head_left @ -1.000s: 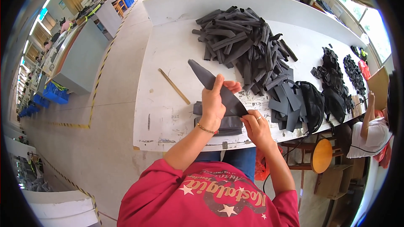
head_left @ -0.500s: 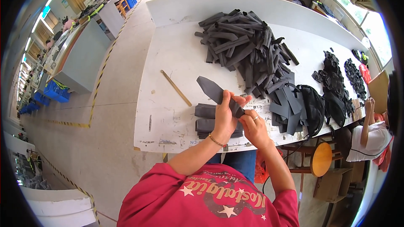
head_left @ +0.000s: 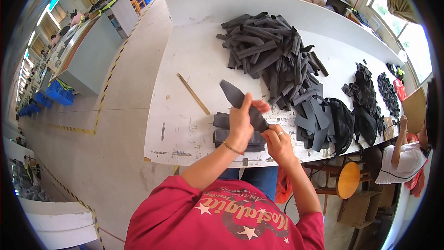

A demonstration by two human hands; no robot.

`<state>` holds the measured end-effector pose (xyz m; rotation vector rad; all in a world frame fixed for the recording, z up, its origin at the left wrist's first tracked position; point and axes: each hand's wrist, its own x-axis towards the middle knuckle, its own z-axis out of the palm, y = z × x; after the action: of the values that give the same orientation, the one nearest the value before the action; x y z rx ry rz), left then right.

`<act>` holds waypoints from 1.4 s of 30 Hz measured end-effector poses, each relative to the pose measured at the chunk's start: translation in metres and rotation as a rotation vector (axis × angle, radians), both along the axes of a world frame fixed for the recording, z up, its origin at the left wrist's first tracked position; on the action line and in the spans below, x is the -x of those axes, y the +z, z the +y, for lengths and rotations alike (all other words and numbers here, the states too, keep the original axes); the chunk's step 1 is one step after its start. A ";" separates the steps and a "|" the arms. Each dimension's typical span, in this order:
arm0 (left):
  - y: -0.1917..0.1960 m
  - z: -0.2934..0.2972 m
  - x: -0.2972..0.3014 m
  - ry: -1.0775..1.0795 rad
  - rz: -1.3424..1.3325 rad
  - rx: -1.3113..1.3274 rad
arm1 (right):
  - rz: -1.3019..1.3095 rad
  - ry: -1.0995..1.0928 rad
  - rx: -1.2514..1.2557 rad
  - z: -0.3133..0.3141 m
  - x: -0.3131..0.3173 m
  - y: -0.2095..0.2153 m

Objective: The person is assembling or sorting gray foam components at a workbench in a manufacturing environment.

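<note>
White worktable (head_left: 173, 60) spreads out under both your hands, raised panel (head_left: 199, 7) along its far edge.

Nearest: your right hand (head_left: 279, 143) is pinched closed on the near end of the dark strip (head_left: 232, 94), thumb and fingers together. Your left hand (head_left: 242, 122) is half open, thumb lying across the strip, fingers stretched off to the right and blurred; can't tell whether it's clamped on or just guiding. Strip runs from your right fingertips, up through your left hand between thumb and fingers, and sticks out past it, far tip pointing away and left.

Beside and under your left wrist: two folded dark stacks (head_left: 221, 121), one behind the other, the nearer partly covered by your wrist. Past them, left of your left hand, a flat wooden stick (head_left: 193, 93) lies at a slant, well clear of your fingers.

Right of your right hand and a bit farther: loose flat dark pieces (head_left: 316, 125), overlapping, then a black bag (head_left: 342, 125) just beside them.

Straight ahead beyond both hands, big heap of dark rolled strips (head_left: 263, 46).

Far right of your right hand: small black pieces (head_left: 363, 83) in a long heap, and a co-worker in white (head_left: 400, 162) off the table's edge.
</note>
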<state>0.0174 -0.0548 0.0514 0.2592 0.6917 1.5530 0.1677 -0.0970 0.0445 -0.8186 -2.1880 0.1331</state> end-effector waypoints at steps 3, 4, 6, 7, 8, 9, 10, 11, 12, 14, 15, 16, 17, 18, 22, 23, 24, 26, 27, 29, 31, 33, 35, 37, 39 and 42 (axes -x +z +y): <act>-0.006 -0.006 -0.008 0.031 -0.052 -0.043 | -0.009 -0.004 -0.027 0.002 0.003 0.001; -0.005 -0.007 -0.009 0.065 -0.073 -0.053 | -0.010 -0.002 -0.028 0.003 0.003 0.000; -0.007 -0.007 -0.010 0.048 -0.075 -0.052 | -0.007 0.014 -0.037 0.004 0.002 0.000; -0.008 -0.007 -0.011 0.029 -0.076 -0.051 | -0.006 0.014 -0.037 0.005 0.001 -0.001; -0.010 -0.007 -0.012 0.029 -0.076 -0.050 | -0.005 0.013 -0.028 0.005 0.001 -0.003; -0.011 -0.008 -0.012 0.037 -0.084 -0.060 | -0.004 0.012 -0.020 0.006 0.001 -0.003; -0.012 -0.008 -0.013 0.045 -0.091 -0.070 | -0.004 0.012 -0.020 0.007 0.001 -0.003; -0.013 -0.008 -0.013 0.045 -0.091 -0.070 | 0.002 0.012 -0.020 0.008 0.002 -0.003; -0.013 -0.009 -0.013 0.040 -0.115 -0.071 | 0.009 0.013 -0.019 0.008 0.003 -0.003; -0.014 -0.010 -0.014 0.036 -0.138 -0.071 | 0.022 0.010 -0.004 0.009 0.004 -0.003; -0.014 -0.010 -0.015 0.032 -0.151 -0.071 | 0.035 0.009 0.010 0.010 0.005 -0.003; -0.014 -0.011 -0.015 0.029 -0.165 -0.070 | 0.035 0.011 0.011 0.010 0.005 -0.003; -0.015 -0.012 -0.016 0.031 -0.165 -0.070 | 0.039 0.013 0.016 0.010 0.006 -0.002; -0.015 -0.012 -0.016 0.031 -0.176 -0.071 | 0.043 0.014 0.021 0.011 0.006 -0.002; -0.019 -0.014 -0.018 0.011 -0.191 -0.051 | 0.012 0.031 0.016 0.013 0.005 -0.003; -0.020 -0.013 -0.018 0.011 -0.191 -0.051 | 0.007 0.033 0.028 0.013 0.005 -0.003; -0.021 -0.013 -0.017 0.008 -0.191 -0.054 | 0.002 0.034 0.041 0.013 0.005 -0.004; -0.022 -0.013 -0.017 0.004 -0.191 -0.055 | 0.001 0.033 0.043 0.014 0.004 -0.003; -0.022 -0.013 -0.017 -0.010 -0.211 -0.080 | 0.000 0.034 0.044 0.015 0.004 -0.002; -0.024 -0.010 -0.014 -0.027 -0.232 -0.104 | 0.010 0.021 0.064 0.017 0.004 0.000; -0.022 -0.005 -0.007 -0.076 -0.263 -0.137 | 0.020 0.004 0.086 0.017 0.005 0.003; -0.016 -0.003 -0.003 -0.059 -0.226 -0.153 | 0.241 -0.077 0.394 0.015 0.013 0.005; -0.012 0.000 -0.005 -0.061 -0.152 -0.226 | 0.502 -0.121 0.508 0.018 0.028 -0.002; -0.001 0.003 -0.003 -0.025 -0.183 -0.187 | 0.843 -0.147 0.593 0.019 0.039 -0.005; 0.007 0.008 0.009 0.032 -0.121 -0.271 | 0.933 -0.161 0.559 0.011 0.034 -0.008; 0.004 0.000 0.005 -0.091 -0.135 -0.411 | 1.134 -0.124 0.739 -0.003 0.022 -0.005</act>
<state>0.0120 -0.0546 0.0559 0.4795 0.2461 1.5986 0.1453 -0.0998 0.0396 -0.9228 -0.9746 1.0944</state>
